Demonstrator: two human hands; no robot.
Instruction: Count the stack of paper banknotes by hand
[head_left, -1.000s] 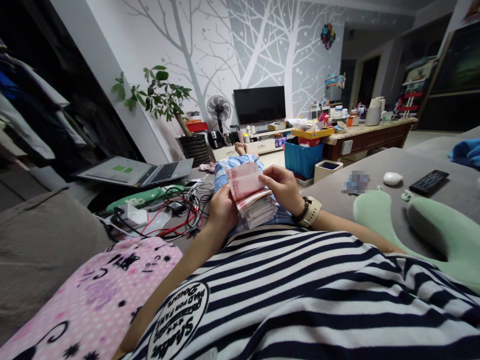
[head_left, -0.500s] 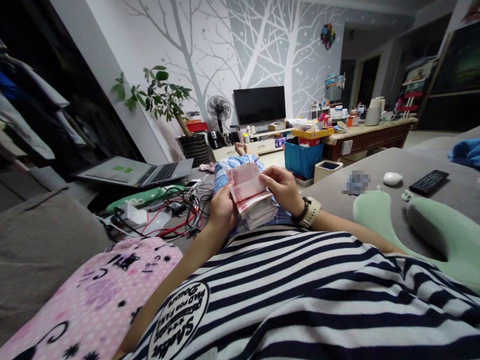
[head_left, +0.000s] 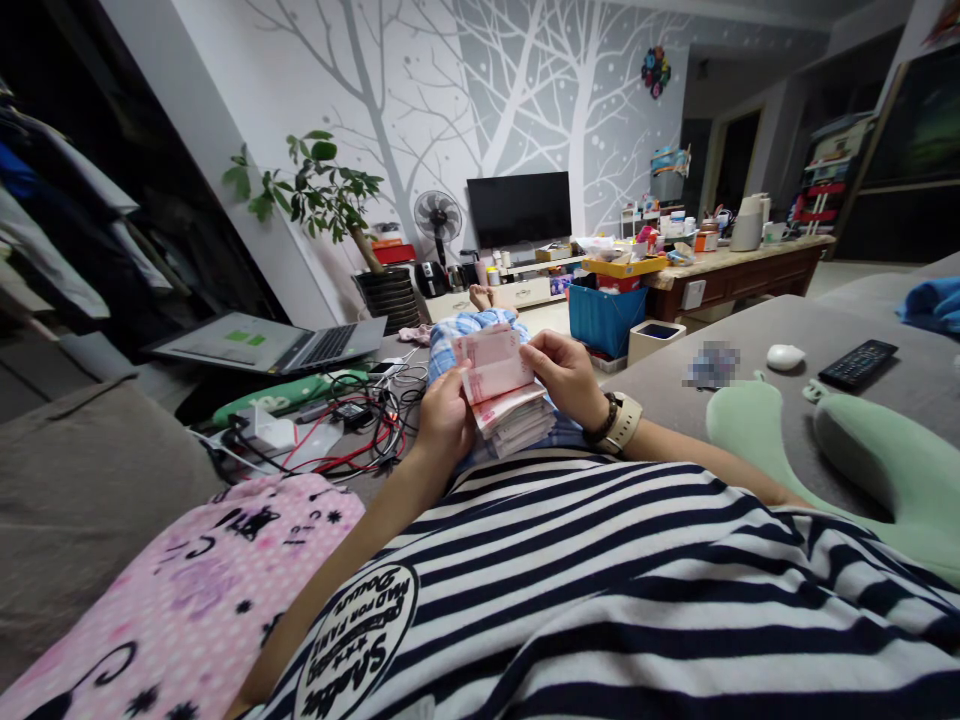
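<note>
A thick stack of banknotes (head_left: pixel 517 425), folded over, is held above my lap. My left hand (head_left: pixel 445 415) grips its left side, thumb on the top notes. Pink-red notes stand up at the far end of the stack, and my right hand (head_left: pixel 566 375) pinches their right edge between thumb and fingers. The lower fingers of my left hand are hidden behind the stack. Blue checked cloth (head_left: pixel 450 335) covers my legs beneath the notes.
Left of me lie a tangle of cables (head_left: pixel 386 410), an open laptop (head_left: pixel 277 345) and a pink blanket (head_left: pixel 225 580). To the right are a green neck pillow (head_left: pixel 870 450), a white mouse (head_left: pixel 785 357) and a remote control (head_left: pixel 857 364). A blue bin (head_left: pixel 606 318) stands ahead.
The raised notes have tilted slightly and shifted a little at the top. Both hands stay almost in place on the banknotes.
</note>
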